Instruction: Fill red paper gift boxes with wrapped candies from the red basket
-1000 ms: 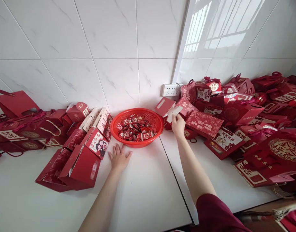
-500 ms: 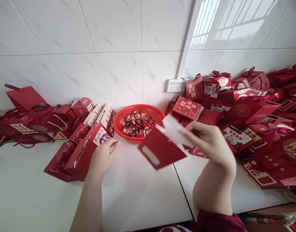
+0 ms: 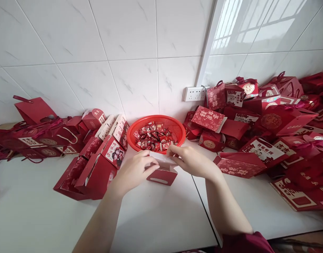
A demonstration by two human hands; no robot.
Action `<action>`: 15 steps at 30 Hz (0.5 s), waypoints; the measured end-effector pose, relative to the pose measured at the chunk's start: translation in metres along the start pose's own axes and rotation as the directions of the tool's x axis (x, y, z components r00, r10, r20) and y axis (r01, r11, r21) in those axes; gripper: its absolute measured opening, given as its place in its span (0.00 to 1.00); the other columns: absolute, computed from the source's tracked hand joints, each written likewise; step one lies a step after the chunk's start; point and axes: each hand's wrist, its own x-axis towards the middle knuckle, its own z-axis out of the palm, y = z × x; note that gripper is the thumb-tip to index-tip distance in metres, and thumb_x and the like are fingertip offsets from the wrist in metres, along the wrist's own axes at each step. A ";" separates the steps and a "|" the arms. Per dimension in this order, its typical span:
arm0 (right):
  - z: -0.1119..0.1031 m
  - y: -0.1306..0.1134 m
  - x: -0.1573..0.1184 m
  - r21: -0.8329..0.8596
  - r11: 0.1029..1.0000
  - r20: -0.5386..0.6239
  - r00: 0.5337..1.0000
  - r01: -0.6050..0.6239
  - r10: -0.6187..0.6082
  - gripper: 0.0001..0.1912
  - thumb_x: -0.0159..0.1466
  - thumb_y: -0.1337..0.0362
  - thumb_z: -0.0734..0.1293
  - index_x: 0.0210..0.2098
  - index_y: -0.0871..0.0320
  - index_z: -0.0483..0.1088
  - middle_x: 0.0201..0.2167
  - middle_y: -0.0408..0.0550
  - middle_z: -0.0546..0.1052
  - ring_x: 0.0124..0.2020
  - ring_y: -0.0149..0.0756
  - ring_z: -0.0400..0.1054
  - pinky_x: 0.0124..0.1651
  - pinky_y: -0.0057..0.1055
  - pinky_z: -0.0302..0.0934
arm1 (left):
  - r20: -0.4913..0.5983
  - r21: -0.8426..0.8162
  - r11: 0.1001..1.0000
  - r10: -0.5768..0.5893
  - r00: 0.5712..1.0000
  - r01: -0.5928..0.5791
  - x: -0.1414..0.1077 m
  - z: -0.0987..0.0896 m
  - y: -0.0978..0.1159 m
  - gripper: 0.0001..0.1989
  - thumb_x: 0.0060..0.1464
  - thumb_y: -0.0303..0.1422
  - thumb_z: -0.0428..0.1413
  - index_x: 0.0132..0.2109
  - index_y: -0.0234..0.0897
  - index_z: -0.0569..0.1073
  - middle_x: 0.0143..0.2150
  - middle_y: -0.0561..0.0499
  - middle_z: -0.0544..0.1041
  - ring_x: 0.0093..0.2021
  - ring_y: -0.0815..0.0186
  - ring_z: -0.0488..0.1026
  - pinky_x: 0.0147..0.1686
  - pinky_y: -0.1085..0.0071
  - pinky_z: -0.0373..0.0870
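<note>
A red paper gift box point(image 3: 164, 178) with a slot in its front panel stands on the table with its top open, just before a red plastic basket point(image 3: 182, 135). Small wrapped candies point(image 3: 152, 135) fill the bottom of that basket. At the box's left side, my left hand point(image 3: 133, 172) has its fingers closed on the edge. My right hand point(image 3: 194, 161) grips the white inner flap at the back right, fingertips bent over the rim. The inside of the box is largely hidden by my fingers.
Several upright red boxes point(image 3: 94, 175) stand close on the left, with more gift boxes point(image 3: 43, 137) behind. A big heap of red boxes point(image 3: 277, 121) covers the right side. A socket strip point(image 3: 195, 94) is on the tiled wall. A dark seam point(image 3: 206, 211) crosses the table.
The box has come down from mid-air onto the table before the basket, its top now spread. My left hand has moved right to take hold of it.
</note>
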 end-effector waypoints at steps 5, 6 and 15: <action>0.004 0.001 0.000 0.043 0.999 0.118 0.993 0.020 -0.025 0.06 0.65 0.72 0.62 0.37 0.55 0.68 0.34 0.42 0.77 0.33 0.31 0.67 0.36 0.27 0.56 | 0.199 0.057 0.998 -0.042 0.979 0.031 -0.008 -0.008 0.007 0.09 0.54 0.42 0.61 0.39 0.44 0.75 0.40 0.56 0.76 0.39 0.62 0.74 0.34 0.69 0.63; 0.005 0.000 -0.001 0.055 0.998 0.145 0.989 0.022 -0.030 0.05 0.64 0.70 0.65 0.39 0.54 0.68 0.36 0.42 0.77 0.35 0.32 0.68 0.37 0.27 0.57 | 0.210 0.072 0.997 -0.049 0.976 0.034 -0.010 -0.009 0.008 0.10 0.53 0.42 0.62 0.40 0.44 0.75 0.41 0.56 0.76 0.38 0.62 0.74 0.33 0.70 0.62; 0.014 -0.012 -0.003 -0.137 0.986 0.133 0.984 -0.097 0.116 0.05 0.63 0.70 0.65 0.35 0.56 0.64 0.35 0.44 0.74 0.35 0.35 0.66 0.35 0.29 0.54 | 0.254 0.109 0.994 -0.056 0.966 0.029 -0.017 -0.008 0.014 0.12 0.52 0.43 0.62 0.36 0.42 0.70 0.38 0.56 0.73 0.34 0.64 0.70 0.29 0.70 0.56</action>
